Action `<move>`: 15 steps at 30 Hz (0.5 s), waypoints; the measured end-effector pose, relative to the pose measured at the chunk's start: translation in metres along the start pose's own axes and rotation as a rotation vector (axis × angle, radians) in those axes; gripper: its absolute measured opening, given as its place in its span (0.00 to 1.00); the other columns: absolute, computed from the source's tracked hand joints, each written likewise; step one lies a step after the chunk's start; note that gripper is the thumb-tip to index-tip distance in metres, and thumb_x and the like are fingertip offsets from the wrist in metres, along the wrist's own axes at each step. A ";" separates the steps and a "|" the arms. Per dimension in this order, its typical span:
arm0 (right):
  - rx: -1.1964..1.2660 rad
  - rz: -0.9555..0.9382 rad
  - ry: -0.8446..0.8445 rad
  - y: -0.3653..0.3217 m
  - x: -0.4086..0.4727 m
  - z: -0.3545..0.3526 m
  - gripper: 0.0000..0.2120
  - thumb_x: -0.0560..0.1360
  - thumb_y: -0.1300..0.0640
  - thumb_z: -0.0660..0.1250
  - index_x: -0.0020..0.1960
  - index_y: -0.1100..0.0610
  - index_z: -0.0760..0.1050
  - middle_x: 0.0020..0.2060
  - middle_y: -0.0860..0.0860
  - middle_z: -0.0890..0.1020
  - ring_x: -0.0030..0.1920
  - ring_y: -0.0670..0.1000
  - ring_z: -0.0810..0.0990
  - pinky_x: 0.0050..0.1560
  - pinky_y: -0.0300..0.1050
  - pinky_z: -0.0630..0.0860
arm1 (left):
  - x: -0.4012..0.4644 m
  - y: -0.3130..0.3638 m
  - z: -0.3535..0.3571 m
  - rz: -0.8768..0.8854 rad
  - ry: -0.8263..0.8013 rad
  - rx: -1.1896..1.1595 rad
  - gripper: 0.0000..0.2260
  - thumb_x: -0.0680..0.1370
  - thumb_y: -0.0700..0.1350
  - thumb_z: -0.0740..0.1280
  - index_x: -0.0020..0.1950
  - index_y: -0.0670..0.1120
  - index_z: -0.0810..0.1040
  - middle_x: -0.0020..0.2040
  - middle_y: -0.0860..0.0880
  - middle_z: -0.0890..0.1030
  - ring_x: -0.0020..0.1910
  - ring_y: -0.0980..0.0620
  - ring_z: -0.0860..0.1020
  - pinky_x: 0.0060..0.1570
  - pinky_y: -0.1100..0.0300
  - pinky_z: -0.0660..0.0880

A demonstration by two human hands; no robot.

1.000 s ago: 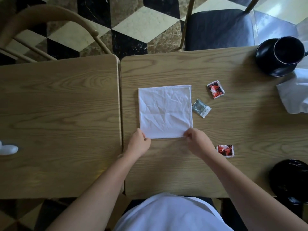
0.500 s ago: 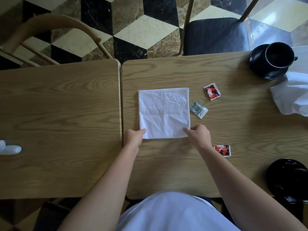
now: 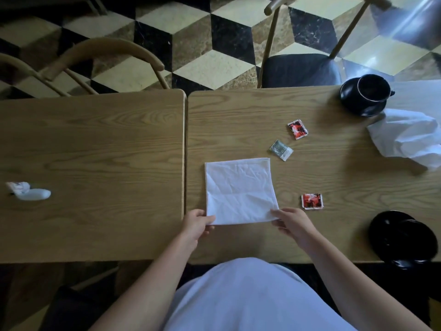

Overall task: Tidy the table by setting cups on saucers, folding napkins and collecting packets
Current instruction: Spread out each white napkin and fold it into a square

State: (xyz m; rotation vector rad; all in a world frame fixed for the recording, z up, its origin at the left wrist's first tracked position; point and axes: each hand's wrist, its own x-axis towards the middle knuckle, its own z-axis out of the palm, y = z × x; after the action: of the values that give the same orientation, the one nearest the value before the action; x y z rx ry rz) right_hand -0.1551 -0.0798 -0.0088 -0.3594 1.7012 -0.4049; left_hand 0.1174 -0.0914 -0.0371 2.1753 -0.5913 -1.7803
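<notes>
A white napkin (image 3: 239,189) lies flat on the wooden worktop (image 3: 238,111), its near corners pinched by the person's left hand (image 3: 195,225) and right hand (image 3: 292,224). Two red packets (image 3: 297,129) (image 3: 312,201) and a grey packet (image 3: 281,150) lie just to its right. A black cup (image 3: 373,88) sits on its saucer (image 3: 350,101) at the far right, beside a crumpled napkin (image 3: 408,137).

no legible text, packets' (image 3: 297,129) print (blurred)

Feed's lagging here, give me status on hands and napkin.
Left hand and right hand pinch the white napkin's near corners. Napkin flat. Red packet beside it, clear.
</notes>
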 end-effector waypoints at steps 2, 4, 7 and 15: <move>-0.033 0.021 0.000 0.021 -0.011 -0.002 0.04 0.73 0.61 0.73 0.45 0.61 0.81 0.37 0.57 0.81 0.32 0.49 0.77 0.32 0.40 0.69 | -0.012 -0.022 -0.002 -0.031 0.011 0.018 0.15 0.75 0.39 0.72 0.59 0.42 0.72 0.46 0.44 0.82 0.32 0.51 0.81 0.27 0.61 0.71; -0.037 0.040 0.007 0.039 -0.019 -0.005 0.06 0.73 0.62 0.74 0.47 0.62 0.81 0.36 0.56 0.81 0.29 0.47 0.77 0.30 0.39 0.69 | -0.021 -0.036 -0.004 -0.034 0.009 0.048 0.18 0.76 0.41 0.72 0.62 0.46 0.69 0.52 0.44 0.82 0.32 0.52 0.82 0.29 0.61 0.72; -0.001 0.045 0.015 0.050 -0.029 -0.008 0.09 0.73 0.62 0.75 0.51 0.63 0.79 0.36 0.55 0.81 0.32 0.48 0.80 0.30 0.39 0.71 | -0.029 -0.043 -0.008 -0.003 0.030 0.080 0.19 0.76 0.42 0.71 0.63 0.51 0.69 0.53 0.46 0.82 0.32 0.54 0.84 0.30 0.61 0.73; 0.022 -0.075 0.087 0.024 -0.022 -0.008 0.11 0.74 0.62 0.73 0.53 0.57 0.76 0.35 0.54 0.84 0.33 0.50 0.81 0.35 0.42 0.76 | -0.027 -0.012 -0.007 0.159 0.080 0.042 0.04 0.75 0.41 0.69 0.49 0.49 0.80 0.46 0.50 0.85 0.32 0.49 0.85 0.27 0.60 0.72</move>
State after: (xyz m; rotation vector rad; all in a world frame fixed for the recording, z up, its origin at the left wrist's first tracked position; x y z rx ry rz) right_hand -0.1597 -0.0475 0.0007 -0.3951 1.7701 -0.5000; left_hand 0.1216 -0.0683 -0.0172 2.1493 -0.7666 -1.6060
